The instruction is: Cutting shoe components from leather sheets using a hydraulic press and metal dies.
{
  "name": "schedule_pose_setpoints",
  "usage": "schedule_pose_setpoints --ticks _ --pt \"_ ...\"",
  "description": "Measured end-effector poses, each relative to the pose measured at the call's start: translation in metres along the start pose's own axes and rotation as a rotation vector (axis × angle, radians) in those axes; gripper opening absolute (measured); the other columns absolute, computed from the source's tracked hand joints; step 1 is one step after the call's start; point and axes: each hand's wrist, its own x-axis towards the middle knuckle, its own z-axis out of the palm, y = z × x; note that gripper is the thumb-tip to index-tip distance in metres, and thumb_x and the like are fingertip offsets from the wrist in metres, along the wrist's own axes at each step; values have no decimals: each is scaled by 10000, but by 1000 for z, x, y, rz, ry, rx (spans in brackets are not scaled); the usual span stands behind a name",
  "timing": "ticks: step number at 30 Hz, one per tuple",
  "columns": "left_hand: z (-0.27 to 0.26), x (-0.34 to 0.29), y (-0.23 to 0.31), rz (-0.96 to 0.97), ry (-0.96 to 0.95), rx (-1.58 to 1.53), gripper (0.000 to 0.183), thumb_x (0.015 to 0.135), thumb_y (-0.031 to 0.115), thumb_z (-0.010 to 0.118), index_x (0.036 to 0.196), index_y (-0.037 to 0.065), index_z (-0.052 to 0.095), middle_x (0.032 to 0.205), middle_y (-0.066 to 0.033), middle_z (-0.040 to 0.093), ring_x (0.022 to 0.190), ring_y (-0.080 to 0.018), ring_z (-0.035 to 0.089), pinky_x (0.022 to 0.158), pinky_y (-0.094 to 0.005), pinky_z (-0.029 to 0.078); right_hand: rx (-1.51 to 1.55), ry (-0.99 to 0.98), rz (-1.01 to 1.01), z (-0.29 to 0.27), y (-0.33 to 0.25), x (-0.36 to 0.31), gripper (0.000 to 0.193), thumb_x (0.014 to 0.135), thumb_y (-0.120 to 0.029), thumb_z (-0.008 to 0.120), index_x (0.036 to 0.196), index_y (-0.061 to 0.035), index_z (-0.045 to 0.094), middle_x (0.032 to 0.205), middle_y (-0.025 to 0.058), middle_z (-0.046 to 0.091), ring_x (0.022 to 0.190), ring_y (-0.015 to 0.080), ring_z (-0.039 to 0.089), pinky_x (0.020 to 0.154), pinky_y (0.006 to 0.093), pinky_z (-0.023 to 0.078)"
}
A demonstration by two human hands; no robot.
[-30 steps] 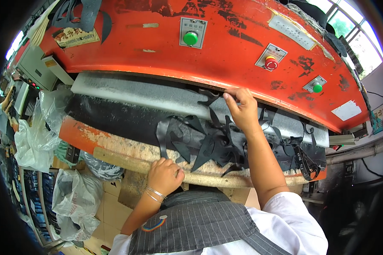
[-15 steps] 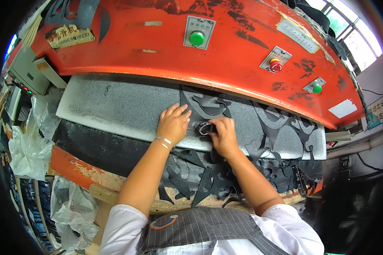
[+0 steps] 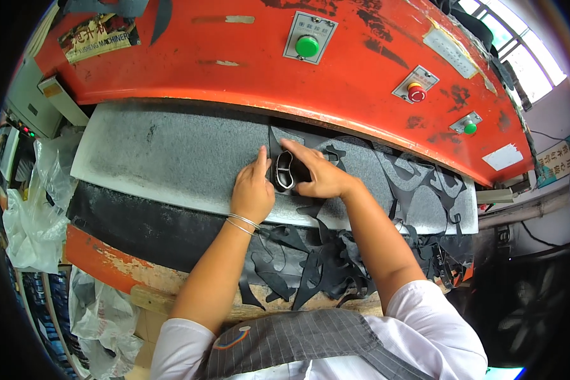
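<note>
A small hollow metal cutting die [image 3: 285, 171] stands on dark sheet material on the grey cutting board. It is an elongated ring with a crossbar inside. My right hand [image 3: 321, 174] curves round its right side, thumb by the near end and fingers at the far end. My left hand [image 3: 254, 189] lies along the left side of the die, fingers stretched out and fingertips at or very near its wall. Dark cut-out sheet scrap [image 3: 332, 152] extends from beneath my right hand toward the press.
A red press beam [image 3: 234, 76] with green and red buttons spans the far side of the cutting board [image 3: 152, 152]. Dark offcuts [image 3: 323, 269] heap along the near ledge. Cut-out sheet [image 3: 411, 183] covers the board's right part. Plastic bags [image 3: 38, 221] hang at left.
The die has shifted left and turned so its long side points away from me. My right hand has changed from a pinch to a wider hold, and my left fingers have come beside the die.
</note>
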Motion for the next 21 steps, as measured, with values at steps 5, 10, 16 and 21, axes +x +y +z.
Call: schedule_pose_setpoints --ticks 5,10,16,21 --pt "0 5 1 -24 -56 -10 663 781 -28 490 1421 -51 316 1151 -149 664 1130 -339 571 1003 -434 412 -164 -2 75 15 10 -8 1082 656 -305 822 1511 -77 200 1475 175 385 1386 320 336 1138 497 160" --pt "0 12 -5 -43 -76 29 638 795 -26 479 1416 -42 334 1149 -138 667 1121 -337 577 998 -431 417 -186 15 90 17 17 -3 1066 649 -401 782 1496 -49 238 1444 210 414 1352 309 383 1125 526 178" --pt "4 26 2 -114 -125 93 613 830 -8 481 1429 27 358 1183 -121 654 1137 -327 571 989 -428 422 -135 -39 160 12 22 4 1030 711 -424 752 1483 8 224 1453 230 393 1371 316 357 1128 500 192" --pt "10 35 3 -229 -166 141 558 839 17 504 1389 10 407 1191 -133 648 1139 -339 564 992 -414 421 -136 -145 356 4 12 2 902 777 -468 707 1412 45 323 1355 235 485 1302 354 415 1099 481 244"
